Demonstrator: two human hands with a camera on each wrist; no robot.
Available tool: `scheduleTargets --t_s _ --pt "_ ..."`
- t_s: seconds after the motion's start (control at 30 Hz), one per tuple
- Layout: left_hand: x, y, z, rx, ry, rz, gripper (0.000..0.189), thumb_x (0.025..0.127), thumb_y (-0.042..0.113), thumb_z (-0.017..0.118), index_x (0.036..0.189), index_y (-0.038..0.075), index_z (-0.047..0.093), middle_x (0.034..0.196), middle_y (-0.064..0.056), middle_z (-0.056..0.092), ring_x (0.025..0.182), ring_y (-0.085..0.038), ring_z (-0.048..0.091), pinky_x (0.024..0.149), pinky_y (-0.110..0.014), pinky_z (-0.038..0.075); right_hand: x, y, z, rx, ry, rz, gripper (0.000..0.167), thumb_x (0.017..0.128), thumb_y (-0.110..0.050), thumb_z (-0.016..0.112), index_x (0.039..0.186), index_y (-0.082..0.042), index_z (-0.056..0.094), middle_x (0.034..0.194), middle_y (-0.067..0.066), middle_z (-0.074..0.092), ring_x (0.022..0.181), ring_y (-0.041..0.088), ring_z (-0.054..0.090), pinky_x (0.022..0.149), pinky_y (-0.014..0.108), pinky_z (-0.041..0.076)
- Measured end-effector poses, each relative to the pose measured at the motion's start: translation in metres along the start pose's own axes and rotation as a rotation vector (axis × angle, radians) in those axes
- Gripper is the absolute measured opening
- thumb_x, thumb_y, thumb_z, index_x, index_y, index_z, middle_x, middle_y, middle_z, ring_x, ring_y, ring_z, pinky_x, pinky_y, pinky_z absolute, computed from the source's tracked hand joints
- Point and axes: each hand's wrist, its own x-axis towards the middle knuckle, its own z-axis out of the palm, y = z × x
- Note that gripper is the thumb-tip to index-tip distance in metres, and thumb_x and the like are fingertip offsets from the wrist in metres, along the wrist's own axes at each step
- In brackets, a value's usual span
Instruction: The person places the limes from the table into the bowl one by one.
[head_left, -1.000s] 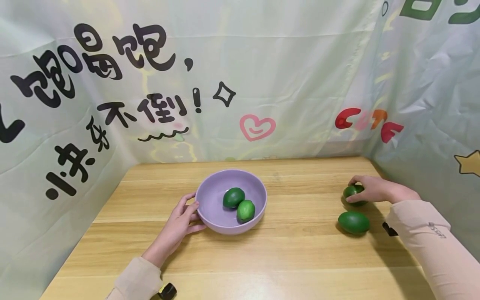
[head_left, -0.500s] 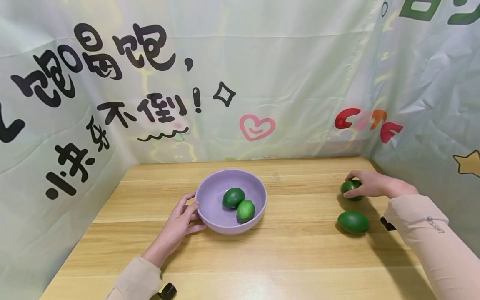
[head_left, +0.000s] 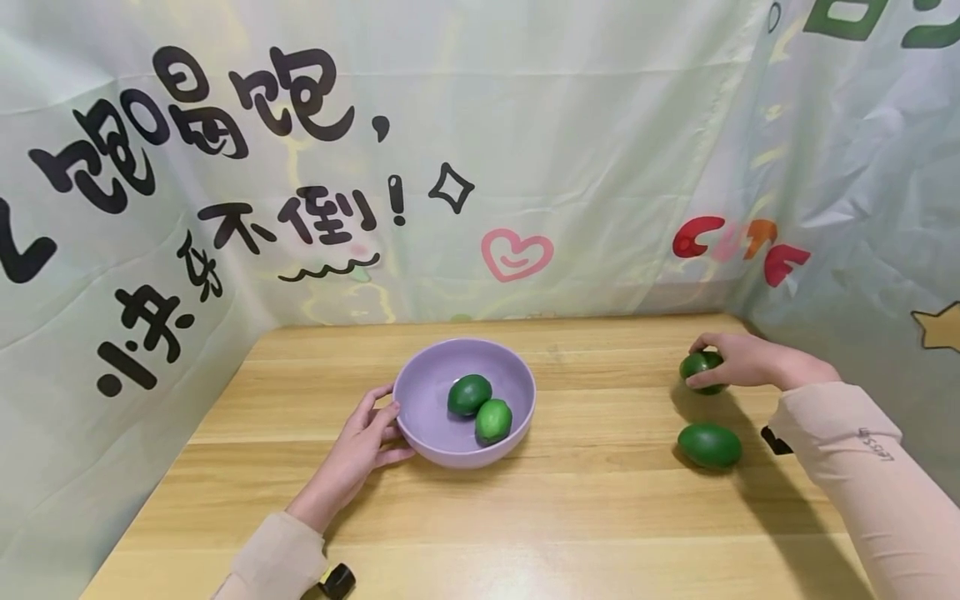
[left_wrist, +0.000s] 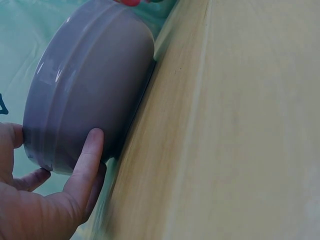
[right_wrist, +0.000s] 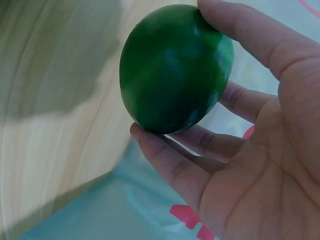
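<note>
At the right, my right hand (head_left: 746, 362) holds a smooth dark green avocado (right_wrist: 175, 70) between thumb and fingertips, above the tabletop. Just nearer to me, another green avocado (head_left: 708, 446) lies on its side on the wood. My left hand (head_left: 367, 433) touches the outer wall of a lilac bowl (head_left: 420, 417), fingers spread along its left side. The left wrist view shows fingertips (left_wrist: 94, 137) against the bowl's side. Inside the bowl, a dark green avocado (head_left: 469, 395) rests against a brighter green lime (head_left: 493, 422).
The light wooden table (head_left: 585, 517) is enclosed by pale printed cloth (head_left: 600, 150) at the back and sides. A black device (head_left: 339, 581) sits at the left wrist, another (head_left: 776, 442) at the right wrist.
My right hand has risen from the tabletop with the avocado, moving slightly left and away from the one still lying there. The left hand and bowl have stayed in place.
</note>
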Motion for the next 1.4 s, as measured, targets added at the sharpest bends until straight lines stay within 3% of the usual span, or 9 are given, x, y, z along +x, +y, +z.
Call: scheduleTargets --t_s 0.53,1.07,1.4 --pt "0.002 -0.001 -0.001 0.001 -0.007 -0.001 0.049 0.118 0.033 0.044 0.165 0.025 0.034 0.144 -0.025 0.046 0.119 -0.03 0.071 0.097 -0.044 0.068 0.008 -0.023 -0.014 -0.043 0.03 -0.016 0.06 0.09 -0.039 0.087 0.126 0.004 0.065 0.108 0.015 0.072 0.099 0.031 0.066 0.082 0.042 0.055" --pt "0.002 -0.001 -0.002 -0.002 -0.014 0.006 0.05 0.117 0.034 0.046 0.165 0.025 0.034 0.145 -0.025 0.047 0.121 -0.031 0.071 0.097 -0.045 0.067 0.013 -0.056 -0.033 -0.058 0.039 -0.025 0.066 0.092 -0.039 0.085 0.136 0.004 0.062 0.124 0.024 0.07 0.109 0.04 0.064 0.089 0.054 0.058" --pt "0.001 -0.001 -0.002 0.002 -0.01 0.005 0.049 0.117 0.033 0.045 0.165 0.026 0.035 0.145 -0.025 0.047 0.12 -0.03 0.072 0.097 -0.044 0.068 0.02 -0.077 -0.041 -0.047 0.039 -0.066 0.06 0.093 -0.036 0.085 0.134 0.003 0.062 0.11 0.014 0.07 0.094 0.028 0.061 0.074 0.036 0.051"
